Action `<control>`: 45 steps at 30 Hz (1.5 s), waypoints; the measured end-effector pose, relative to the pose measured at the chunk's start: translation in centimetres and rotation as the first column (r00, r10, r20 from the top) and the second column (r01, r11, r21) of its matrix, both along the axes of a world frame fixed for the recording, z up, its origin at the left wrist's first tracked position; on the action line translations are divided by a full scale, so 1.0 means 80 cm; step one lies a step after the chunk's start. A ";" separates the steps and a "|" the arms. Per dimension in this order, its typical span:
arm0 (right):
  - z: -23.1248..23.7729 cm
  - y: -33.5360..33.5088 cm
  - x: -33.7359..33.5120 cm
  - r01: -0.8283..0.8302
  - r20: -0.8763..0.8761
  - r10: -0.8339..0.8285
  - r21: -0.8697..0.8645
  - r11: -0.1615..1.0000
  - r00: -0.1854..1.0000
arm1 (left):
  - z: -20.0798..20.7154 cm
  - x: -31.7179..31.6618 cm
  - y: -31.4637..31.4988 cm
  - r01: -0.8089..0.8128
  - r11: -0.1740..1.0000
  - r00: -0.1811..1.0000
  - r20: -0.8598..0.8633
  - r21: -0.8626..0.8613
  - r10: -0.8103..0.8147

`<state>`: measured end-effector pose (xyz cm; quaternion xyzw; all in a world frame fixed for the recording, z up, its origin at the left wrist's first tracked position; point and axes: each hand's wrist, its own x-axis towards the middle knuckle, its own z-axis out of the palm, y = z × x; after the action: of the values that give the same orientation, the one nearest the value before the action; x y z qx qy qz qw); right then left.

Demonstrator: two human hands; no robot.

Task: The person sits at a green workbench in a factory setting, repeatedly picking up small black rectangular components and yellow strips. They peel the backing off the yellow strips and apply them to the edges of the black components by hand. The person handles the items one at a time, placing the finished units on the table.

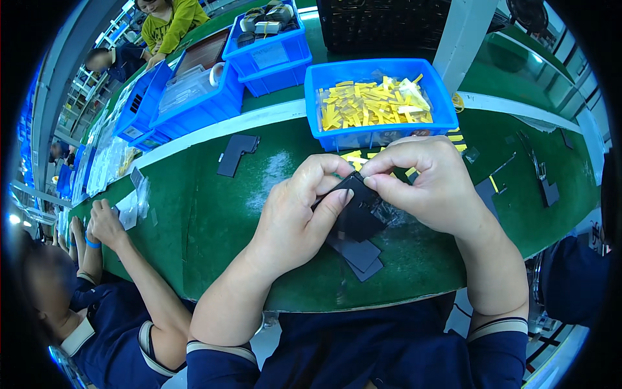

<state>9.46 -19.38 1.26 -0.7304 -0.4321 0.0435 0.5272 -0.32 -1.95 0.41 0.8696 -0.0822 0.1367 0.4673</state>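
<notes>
A black flat part (357,222) is held tilted above the table in front of me. My left hand (295,214) grips its upper left edge, thumb on the near face and fingers behind. At the part's top corner, my right hand (431,185) pinches with thumb and forefinger; whatever lies between those fingertips is too small to make out. Clear plastic film (389,212) shows beside the part, under my right hand. Below it, several dark flat pieces (356,253) lie overlapped on the green table (214,214).
A blue bin (382,135) of yellow strips (369,107) stands just beyond my hands. An L-shaped black part (238,154) lies left, tweezers (534,155) and dark pieces right. More blue bins (201,107) line the back left. A co-worker's hand (105,223) works at the left.
</notes>
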 end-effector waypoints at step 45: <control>-0.015 0.015 -0.023 0.058 0.025 -0.065 0.230 0.971 0.998 | -0.003 0.001 0.000 0.010 0.882 0.997 -0.067 -0.471 -0.048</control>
<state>7.65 -18.21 0.08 -0.6782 -0.4198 -0.0348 0.6022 -0.27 -1.95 0.17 0.7337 -0.0416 0.1120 0.6689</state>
